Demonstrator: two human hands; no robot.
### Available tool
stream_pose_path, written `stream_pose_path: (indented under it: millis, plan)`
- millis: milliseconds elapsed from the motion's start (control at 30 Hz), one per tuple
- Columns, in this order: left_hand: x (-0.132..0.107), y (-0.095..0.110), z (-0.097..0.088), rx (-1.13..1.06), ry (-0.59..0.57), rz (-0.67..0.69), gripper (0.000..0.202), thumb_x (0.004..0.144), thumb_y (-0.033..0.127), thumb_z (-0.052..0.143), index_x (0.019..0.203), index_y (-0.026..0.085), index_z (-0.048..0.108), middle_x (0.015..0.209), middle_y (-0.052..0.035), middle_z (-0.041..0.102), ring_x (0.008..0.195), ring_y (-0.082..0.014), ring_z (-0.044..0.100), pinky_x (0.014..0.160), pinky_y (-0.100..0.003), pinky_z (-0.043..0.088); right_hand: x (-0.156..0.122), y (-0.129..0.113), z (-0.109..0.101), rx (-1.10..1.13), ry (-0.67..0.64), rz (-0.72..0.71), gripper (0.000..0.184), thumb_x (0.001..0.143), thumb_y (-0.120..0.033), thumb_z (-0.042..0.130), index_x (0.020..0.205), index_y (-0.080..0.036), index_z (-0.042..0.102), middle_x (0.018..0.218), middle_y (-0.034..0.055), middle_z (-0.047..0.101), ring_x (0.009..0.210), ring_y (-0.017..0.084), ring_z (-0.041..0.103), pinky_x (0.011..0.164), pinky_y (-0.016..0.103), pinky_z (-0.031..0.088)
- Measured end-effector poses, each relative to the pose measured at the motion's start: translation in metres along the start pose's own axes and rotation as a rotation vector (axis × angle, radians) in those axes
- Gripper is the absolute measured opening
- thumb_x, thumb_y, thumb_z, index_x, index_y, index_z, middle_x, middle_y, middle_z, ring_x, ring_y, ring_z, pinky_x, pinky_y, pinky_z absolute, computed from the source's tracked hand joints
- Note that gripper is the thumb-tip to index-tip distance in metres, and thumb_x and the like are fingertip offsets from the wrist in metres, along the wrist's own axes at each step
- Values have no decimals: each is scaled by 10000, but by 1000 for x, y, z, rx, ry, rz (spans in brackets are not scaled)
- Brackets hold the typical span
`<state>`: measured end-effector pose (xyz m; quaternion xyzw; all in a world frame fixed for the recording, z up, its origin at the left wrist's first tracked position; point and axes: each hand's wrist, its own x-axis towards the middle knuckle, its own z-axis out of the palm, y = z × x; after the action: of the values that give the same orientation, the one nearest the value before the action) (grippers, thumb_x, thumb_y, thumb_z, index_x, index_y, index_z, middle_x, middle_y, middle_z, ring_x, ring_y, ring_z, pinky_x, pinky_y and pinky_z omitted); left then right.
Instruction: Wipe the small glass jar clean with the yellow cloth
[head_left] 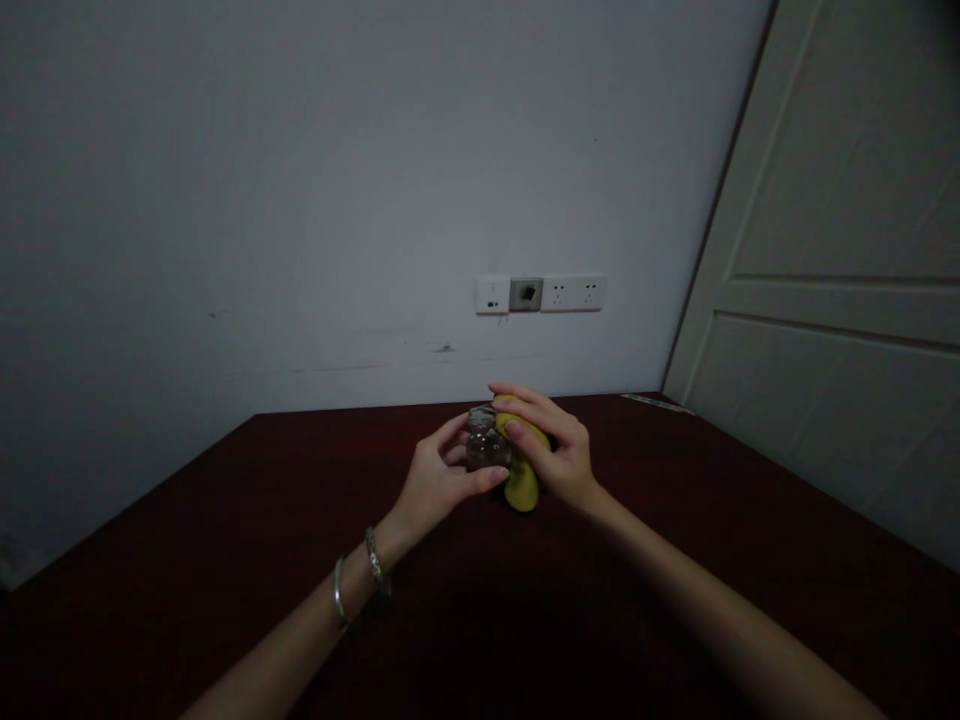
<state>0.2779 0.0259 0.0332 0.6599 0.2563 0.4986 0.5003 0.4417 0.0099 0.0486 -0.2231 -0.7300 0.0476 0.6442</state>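
Note:
My left hand is closed round a small clear glass jar, with the thumb across its lower front. The jar looks upright, and its narrower top part shows a ridged pattern. In my right hand is a yellow cloth, pinched between thumb and fingers. The cloth presses against the jar's upper right side, and its loose end hangs down beside the jar. Whether the jar's base touches the table I cannot tell.
A dark red table spreads under both arms and meets a pale wall. Wall sockets sit above its back edge. At the right stands a light panelled door. A thin flat strip lies at the table's back right.

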Motion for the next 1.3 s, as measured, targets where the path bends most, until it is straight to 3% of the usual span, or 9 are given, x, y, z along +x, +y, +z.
stream_pose_path:
  millis: [200, 400, 500, 633, 767, 933, 1133, 1200, 1300]
  plan:
    - [-1, 1, 1, -37, 6, -12, 665, 579, 273, 809, 1178, 138, 553, 1045, -109, 684, 915, -238, 665, 803, -363, 548, 0, -1, -4, -29, -106, -172, 285, 831, -185, 579, 1086, -267, 675, 1265, 61, 603, 1174, 241, 562, 961, 467, 492]
    - [-3, 1, -1, -44, -67, 9, 726, 566, 250, 820, 1210, 127, 507, 1083, -126, 665, 951, -244, 655, 824, -374, 547, 4, 5, -1, 43, -4, 46, 227, 869, -215, 546, 1035, -261, 694, 1123, 56, 685, 1049, 201, 634, 924, 424, 513]
    - [-3, 1, 0, 14, -44, -3, 782, 546, 255, 827, 1233, 131, 473, 1076, -130, 658, 950, -250, 652, 801, -375, 553, 7, 2, -3, 50, -27, 88, 216, 870, -212, 550, 1019, -257, 699, 1108, 56, 691, 1047, 195, 635, 929, 421, 511]
    - [-3, 4, 4, 115, 37, -16, 792, 525, 232, 819, 1227, 129, 467, 1028, -110, 652, 886, -231, 653, 740, -352, 560, 10, -8, -11, -54, -230, -74, 232, 849, -183, 578, 1051, -206, 689, 1209, 106, 631, 1162, 219, 566, 983, 441, 477]
    - [-2, 4, 5, 205, 76, 27, 649, 547, 153, 756, 1154, 120, 527, 919, -58, 646, 785, -190, 641, 675, -313, 553, 11, -14, -14, -169, -440, -257, 243, 844, -175, 580, 1061, -225, 680, 1239, 84, 609, 1288, 224, 445, 1050, 486, 412]
    - [0, -3, 3, 274, 162, 25, 785, 530, 261, 806, 1232, 108, 488, 1103, -134, 616, 935, -250, 626, 775, -393, 543, 7, -8, -6, -162, -273, -127, 222, 852, -192, 584, 1044, -170, 692, 1189, 131, 631, 1222, 232, 515, 1011, 454, 456]
    - [2, -15, -2, 458, 199, 148, 731, 554, 265, 807, 1221, 155, 526, 1074, -112, 631, 962, -264, 621, 834, -441, 512, 4, -9, 2, -198, -121, 92, 210, 851, -203, 586, 1026, -218, 702, 1131, 96, 662, 1046, 204, 627, 927, 410, 514]
    - [1, -16, -4, 484, 197, 175, 736, 558, 249, 802, 1232, 159, 520, 1066, -107, 631, 950, -258, 624, 829, -426, 513, 4, -11, 0, -198, -138, 69, 215, 852, -200, 583, 1032, -217, 698, 1145, 100, 654, 1071, 208, 615, 935, 416, 510]
    - [1, -15, -5, 512, 165, 193, 735, 560, 208, 786, 1242, 167, 513, 1065, -95, 628, 941, -249, 623, 814, -401, 516, 7, -13, -6, -198, -312, -101, 232, 853, -185, 572, 1052, -209, 688, 1199, 102, 624, 1208, 227, 523, 1010, 460, 453]
